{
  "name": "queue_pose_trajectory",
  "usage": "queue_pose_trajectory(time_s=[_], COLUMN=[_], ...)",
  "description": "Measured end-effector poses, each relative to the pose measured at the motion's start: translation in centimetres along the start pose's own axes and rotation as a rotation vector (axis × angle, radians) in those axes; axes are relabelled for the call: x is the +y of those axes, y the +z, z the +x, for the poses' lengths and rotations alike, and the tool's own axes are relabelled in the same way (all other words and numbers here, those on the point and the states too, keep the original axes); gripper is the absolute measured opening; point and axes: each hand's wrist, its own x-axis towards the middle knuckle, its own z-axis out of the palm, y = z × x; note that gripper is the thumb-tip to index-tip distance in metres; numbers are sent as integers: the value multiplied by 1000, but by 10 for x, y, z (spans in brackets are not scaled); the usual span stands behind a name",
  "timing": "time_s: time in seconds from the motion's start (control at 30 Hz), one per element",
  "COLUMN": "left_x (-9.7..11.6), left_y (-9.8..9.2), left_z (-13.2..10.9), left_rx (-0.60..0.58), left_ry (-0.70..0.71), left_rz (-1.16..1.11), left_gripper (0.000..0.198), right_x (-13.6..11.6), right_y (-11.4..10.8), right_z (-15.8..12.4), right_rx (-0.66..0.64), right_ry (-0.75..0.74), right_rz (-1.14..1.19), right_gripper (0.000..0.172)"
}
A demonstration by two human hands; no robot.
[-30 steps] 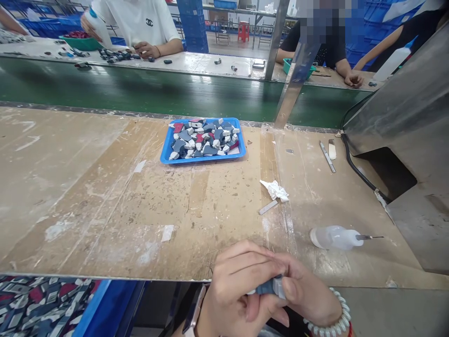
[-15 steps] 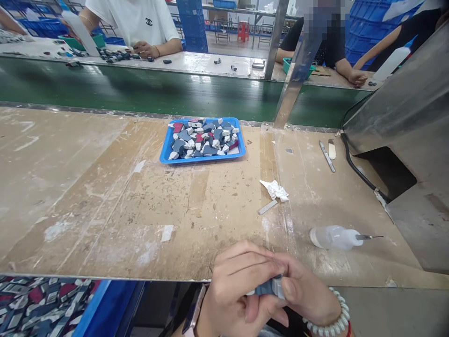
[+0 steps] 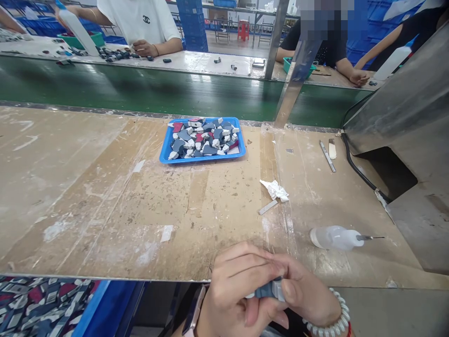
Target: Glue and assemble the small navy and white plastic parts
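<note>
At the near edge of the worn wooden bench, both my hands are closed around one small grey-blue and white plastic part. My left hand wraps it from the left, fingers curled over the top. My right hand, with a white bead bracelet on the wrist, pinches its right end with the thumb. Most of the part is hidden by my fingers. Further back on the bench a blue tray holds a heap of similar grey, white and red parts.
A clear squeeze bottle with a needle tip lies to the right, near a crumpled paper scrap and metal strips. A steel housing stands at the right. A blue bin of parts sits below left. People work beyond the green conveyor.
My hands have dropped slightly while keeping hold of the part. Across the conveyor, a person's arm with a white bottle has swung out to the left.
</note>
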Motion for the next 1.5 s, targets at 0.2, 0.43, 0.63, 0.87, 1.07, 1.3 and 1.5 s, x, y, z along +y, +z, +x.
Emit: queue_pose_trajectory(time_s=[0.2, 0.43, 0.63, 0.87, 1.07, 1.3, 1.5], left_x=[1, 1, 1, -1, 0, -1, 1], left_y=[1, 1, 2, 1, 1, 2, 1], left_z=[1, 0, 0, 0, -2, -1, -1], left_rx=[8, 17, 24, 16, 5, 24, 19], left_ry=[-14, -9, -7, -8, -15, -7, -21], left_rz=[-13, -14, -9, -18, -13, -10, -6], left_gripper=[19, 20, 20, 19, 19, 20, 21], right_x=[2, -2, -4, -1, -2, -1, -3], right_y=[-1, 2, 3, 1, 1, 1, 2], right_z=[-2, 1, 2, 3, 0, 1, 2], right_rx=[27, 9, 3, -13, -9, -21, -21], right_ry=[24, 7, -9, -28, -10, -31, -50], right_rz=[-12, -20, -54, -5, -26, -8, 6], right_gripper=[59, 58, 60, 54, 57, 54, 53])
